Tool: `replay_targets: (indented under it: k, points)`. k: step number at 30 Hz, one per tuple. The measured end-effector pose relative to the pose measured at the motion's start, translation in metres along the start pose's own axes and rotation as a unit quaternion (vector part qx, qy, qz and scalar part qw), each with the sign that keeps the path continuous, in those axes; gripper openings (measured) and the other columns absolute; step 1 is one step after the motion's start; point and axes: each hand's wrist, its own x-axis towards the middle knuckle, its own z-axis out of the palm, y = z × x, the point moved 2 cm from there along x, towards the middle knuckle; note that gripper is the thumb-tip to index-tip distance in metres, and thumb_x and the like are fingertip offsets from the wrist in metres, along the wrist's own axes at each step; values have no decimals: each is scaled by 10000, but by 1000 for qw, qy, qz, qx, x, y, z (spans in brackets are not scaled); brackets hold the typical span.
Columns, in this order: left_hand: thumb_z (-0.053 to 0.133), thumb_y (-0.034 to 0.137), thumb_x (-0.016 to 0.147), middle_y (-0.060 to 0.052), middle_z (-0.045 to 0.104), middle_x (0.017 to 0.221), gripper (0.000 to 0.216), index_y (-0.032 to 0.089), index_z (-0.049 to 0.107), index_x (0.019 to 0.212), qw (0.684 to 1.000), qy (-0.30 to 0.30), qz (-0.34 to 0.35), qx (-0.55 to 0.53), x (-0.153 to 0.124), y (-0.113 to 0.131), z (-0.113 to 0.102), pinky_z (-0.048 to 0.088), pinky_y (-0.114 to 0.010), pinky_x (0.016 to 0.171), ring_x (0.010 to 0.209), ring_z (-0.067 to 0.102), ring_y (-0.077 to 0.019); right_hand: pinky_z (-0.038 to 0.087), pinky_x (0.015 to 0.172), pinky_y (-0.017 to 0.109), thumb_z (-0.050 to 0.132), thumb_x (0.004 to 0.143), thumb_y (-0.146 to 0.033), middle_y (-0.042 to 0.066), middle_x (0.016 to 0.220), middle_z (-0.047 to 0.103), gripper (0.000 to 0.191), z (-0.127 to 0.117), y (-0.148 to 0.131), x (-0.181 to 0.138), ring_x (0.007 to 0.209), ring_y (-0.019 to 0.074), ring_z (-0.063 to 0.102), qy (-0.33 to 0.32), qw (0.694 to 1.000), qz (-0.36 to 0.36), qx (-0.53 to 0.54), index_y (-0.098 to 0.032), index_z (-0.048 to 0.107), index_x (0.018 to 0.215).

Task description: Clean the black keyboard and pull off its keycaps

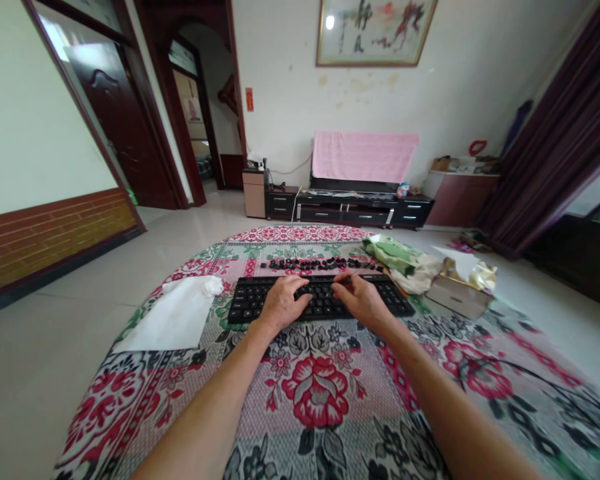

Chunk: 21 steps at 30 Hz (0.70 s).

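A black computer keyboard (325,307) lies flat on the patterned tablecloth in front of me. My left hand (284,299) rests over the left-middle part of its keys, fingers stretched forward and thumb apart, holding nothing that shows. My right hand (363,299) is over the right-middle part, with thumb and fingertips pinched together. Something small and dark may be at those fingertips, too small to name. Behind the keyboard's far edge, loose black keycaps (325,264) lie in a scattered row.
White paper (173,317) with a crumpled piece on it lies left. A green and white cloth (397,257) and a tissue box (457,293) stand right. A black cable (530,373) crosses the floral tablecloth (315,393) at right. Beyond is a low black cabinet (345,212).
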Motion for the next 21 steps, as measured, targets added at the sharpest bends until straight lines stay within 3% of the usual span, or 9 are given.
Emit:
replay_targets:
  k: [7, 11, 17, 21]
  points:
    - [659, 260, 747, -31, 691, 866, 246, 187, 672, 982, 990, -51, 4, -129, -1, 20, 1, 484, -249, 669, 697, 621, -136, 415, 584, 228, 465, 797, -290, -12, 687, 615, 173, 17, -16, -8, 594, 118, 547, -42, 998, -43, -21, -192, 564, 901]
    - [643, 258, 759, -28, 698, 802, 196, 180, 685, 935, 989, -51, -13, -140, -1, 23, 4, 466, -243, 638, 664, 618, -137, 419, 608, 224, 465, 788, -273, -6, 704, 624, 170, 22, -18, -9, 625, 121, 558, -22, 999, -42, -24, -198, 593, 871]
    - [632, 246, 755, -26, 683, 784, 163, 182, 678, 897, 992, -55, 5, -116, 0, 26, 3, 453, -242, 646, 683, 610, -142, 415, 552, 217, 493, 752, -309, -11, 654, 633, 192, 29, -20, -9, 576, 124, 558, 32, 999, 32, -9, -203, 630, 836]
    - [591, 197, 761, -36, 671, 747, 101, 166, 668, 820, 996, -44, 3, -71, 1, 30, 2, 437, -240, 643, 677, 604, -150, 417, 565, 223, 528, 750, -323, -8, 660, 633, 188, 29, -30, -11, 589, 122, 555, 31, 999, 1, -19, -205, 645, 837]
